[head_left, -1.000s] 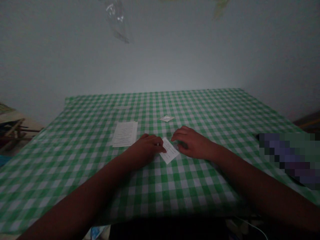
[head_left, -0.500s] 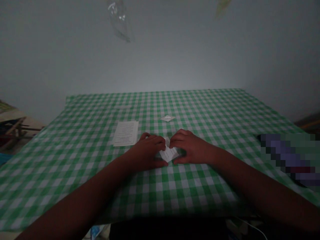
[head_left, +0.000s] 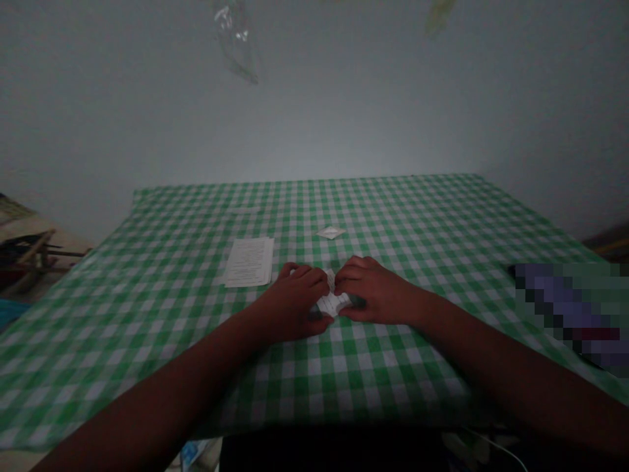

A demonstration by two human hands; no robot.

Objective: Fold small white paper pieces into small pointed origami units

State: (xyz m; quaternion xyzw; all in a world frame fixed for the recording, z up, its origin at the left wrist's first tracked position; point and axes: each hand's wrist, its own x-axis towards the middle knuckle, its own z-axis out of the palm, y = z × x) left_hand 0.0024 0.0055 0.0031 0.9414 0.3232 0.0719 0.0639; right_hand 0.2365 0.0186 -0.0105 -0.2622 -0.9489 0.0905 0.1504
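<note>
A small white paper slip (head_left: 333, 303) lies on the green-and-white gingham tablecloth (head_left: 147, 275), mostly hidden by my hands. My left hand (head_left: 297, 303) presses its fingers onto the slip's left side. My right hand (head_left: 376, 295) grips the slip from the right, and the fingertips of both hands nearly meet above it. The slip looks creased, but its exact shape cannot be seen. Left of my left hand lies a printed white sheet (head_left: 249, 262). Farther forward rests a small folded white paper (head_left: 330, 233).
The cloth-covered table ends at a pale wall. A clear plastic piece (head_left: 233, 39) hangs at the top of the view. A pixelated patch (head_left: 565, 308) covers something at the table's right. Low wooden furniture (head_left: 29, 249) stands beyond the left edge.
Both hands have moved in from either side and closed over the slip. It was mostly visible a second ago and is now largely covered, with a more crumpled or folded look.
</note>
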